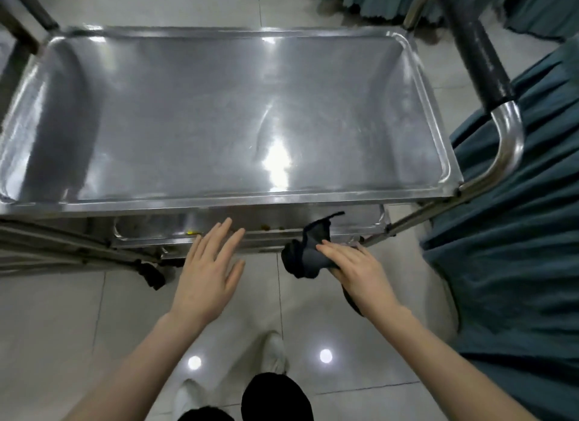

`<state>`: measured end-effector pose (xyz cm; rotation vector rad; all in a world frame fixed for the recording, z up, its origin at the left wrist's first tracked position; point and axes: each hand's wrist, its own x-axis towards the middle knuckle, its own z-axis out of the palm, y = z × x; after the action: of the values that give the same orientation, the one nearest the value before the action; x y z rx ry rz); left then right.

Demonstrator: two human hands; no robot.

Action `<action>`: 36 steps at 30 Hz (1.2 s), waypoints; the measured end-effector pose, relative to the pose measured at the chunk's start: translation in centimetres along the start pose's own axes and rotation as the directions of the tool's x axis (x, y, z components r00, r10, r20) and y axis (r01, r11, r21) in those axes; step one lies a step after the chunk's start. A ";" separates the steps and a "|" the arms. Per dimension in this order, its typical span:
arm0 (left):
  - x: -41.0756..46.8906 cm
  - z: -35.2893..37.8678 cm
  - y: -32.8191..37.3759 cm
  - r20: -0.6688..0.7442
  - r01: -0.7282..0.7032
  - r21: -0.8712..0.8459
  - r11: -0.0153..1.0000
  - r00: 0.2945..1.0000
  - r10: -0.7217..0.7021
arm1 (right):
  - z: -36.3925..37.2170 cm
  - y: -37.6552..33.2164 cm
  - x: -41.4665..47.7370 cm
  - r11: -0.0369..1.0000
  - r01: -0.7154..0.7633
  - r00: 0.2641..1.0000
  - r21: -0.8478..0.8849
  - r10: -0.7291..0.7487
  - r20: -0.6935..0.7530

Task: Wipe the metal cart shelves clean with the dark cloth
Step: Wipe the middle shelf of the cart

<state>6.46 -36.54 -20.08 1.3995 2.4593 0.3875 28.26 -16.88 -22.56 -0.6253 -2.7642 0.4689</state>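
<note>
Holding the dark cloth (308, 254) bunched in the right hand (354, 270), fingers laid over the wad and clamped on it, just off the near edge of the metal cart and level with the lower shelf (282, 221). Keeping the left hand (210, 264) empty, fingers straight and apart, hovering by that same edge; cannot tell whether touching.

Looks like the start of the lower shelf, with the top shelf (203, 107) bright and bare and yellow crumbs (192, 232) along the lower shelf's front lip.

Shake out the wad first, to put a flat face on the metal rather than a lump. Reach in under the top shelf's rim, begin at the far side and draw toward the body. Gather the crumbs into a fold instead of flicking them onto the tiled floor (62, 326). Brace the frame with the free hand: on casters (153, 275), so likely to roll under a push. Press into the raised lip and rounded corners, probable traps for grit. Turn to a fresh face of the cloth once soiled.
</note>
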 end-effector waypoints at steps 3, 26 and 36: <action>-2.8 0.3 -3.4 0.015 0.116 -0.039 0.993 0.993 -0.115 | 3.1 -2.9 0.5 0.996 -0.065 0.995 0.069 0.060 0.075; -4.6 6.4 -25.0 -0.037 0.351 -0.226 0.909 0.929 -0.368 | 21.5 -12.7 14.5 0.979 -0.098 0.986 -0.178 0.119 0.115; 0.3 19.3 -28.4 -0.303 0.147 -0.296 0.944 0.923 -0.238 | 34.9 -11.7 15.3 0.976 0.213 0.939 -0.032 -0.196 0.284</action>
<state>-8.95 -48.52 -48.38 1.0353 2.6503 0.9426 -0.75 -28.62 -47.23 -0.2955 -3.0788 0.4557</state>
